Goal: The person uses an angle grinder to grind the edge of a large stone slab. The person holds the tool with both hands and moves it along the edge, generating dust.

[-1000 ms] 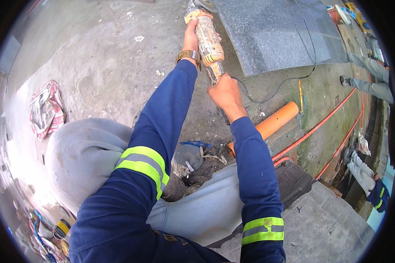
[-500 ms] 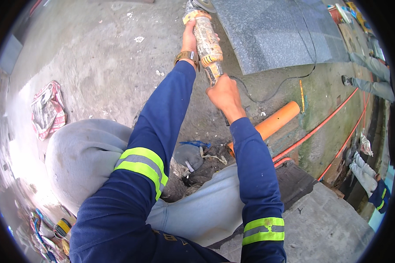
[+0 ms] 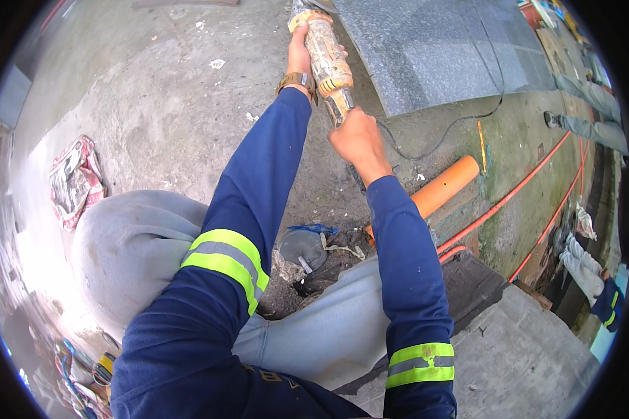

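Note:
Both my arms stretch forward, holding a worn yellow angle grinder point(image 3: 326, 57) spattered with grey. My left hand point(image 3: 299, 57) wraps round its front body just behind the head. At the rear handle my right hand point(image 3: 360, 142) is closed in a grip. The grinder's disc end lies at the top edge of the picture, beside the left edge of a grey speckled stone slab point(image 3: 440, 63). Only part of the disc shows, and I cannot tell whether it touches the slab. A dark power cord point(image 3: 440, 140) curves over the floor and up across the slab.
Right of my right forearm lies an orange pipe point(image 3: 447, 185). Thin red pipes point(image 3: 503, 199) run along the floor beyond it. A crumpled sack point(image 3: 75, 181) is at left, tangled odds and ends point(image 3: 84, 373) at lower left. Two other people's legs point(image 3: 590, 133) point(image 3: 580, 269) show at right.
The grinder and both hands sit slightly higher in the picture, the slab too. My grip on the grinder is the same.

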Available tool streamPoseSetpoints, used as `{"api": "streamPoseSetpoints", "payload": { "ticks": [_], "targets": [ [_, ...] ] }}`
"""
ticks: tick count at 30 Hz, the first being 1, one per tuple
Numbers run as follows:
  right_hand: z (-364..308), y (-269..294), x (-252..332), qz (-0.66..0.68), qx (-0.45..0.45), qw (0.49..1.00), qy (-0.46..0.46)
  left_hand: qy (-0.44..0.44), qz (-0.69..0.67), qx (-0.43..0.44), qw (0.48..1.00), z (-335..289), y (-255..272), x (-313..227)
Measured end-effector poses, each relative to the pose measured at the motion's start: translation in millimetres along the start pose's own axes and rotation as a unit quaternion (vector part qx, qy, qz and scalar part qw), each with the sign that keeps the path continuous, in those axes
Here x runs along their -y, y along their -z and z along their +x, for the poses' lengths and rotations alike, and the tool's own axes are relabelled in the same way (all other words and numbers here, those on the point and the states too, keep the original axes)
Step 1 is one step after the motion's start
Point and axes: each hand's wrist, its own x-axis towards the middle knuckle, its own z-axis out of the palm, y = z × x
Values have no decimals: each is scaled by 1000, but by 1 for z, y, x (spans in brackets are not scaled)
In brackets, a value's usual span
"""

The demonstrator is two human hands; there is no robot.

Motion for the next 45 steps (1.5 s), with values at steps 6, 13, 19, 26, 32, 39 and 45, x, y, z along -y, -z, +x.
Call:
{"api": "streamPoseSetpoints", "payload": {
  "ticks": [6, 13, 19, 26, 32, 39, 45],
  "targets": [
    [-3, -1, -1, -2, -4, 1000, -2, 1, -3, 2, 1000, -2, 1, 0],
    [-11, -3, -6, -5, -1, 1000, -2, 4, -18, 6, 1000, -10, 3, 4],
    [-18, -1, -7, -8, 1, 1000, 4, -11, 1, 5, 1000, -18, 1, 5],
    [-25, 0, -10, -9, 10, 1000, -2, -3, 0, -2, 1000, -26, -2, 8],
    [-21, -1, -13, -7, 10, 1000, 4, -13, 18, -9, 1000, -26, -4, 7],
    [-9, -5, -13, 13, -4, 1000, 1, 4, 13, 16, 1000, -13, 1, 5],
    [-4, 1, -2, -1, 12, 1000, -16, 9, 14, 13, 1000, -1, 4, 1]
  ]
}}
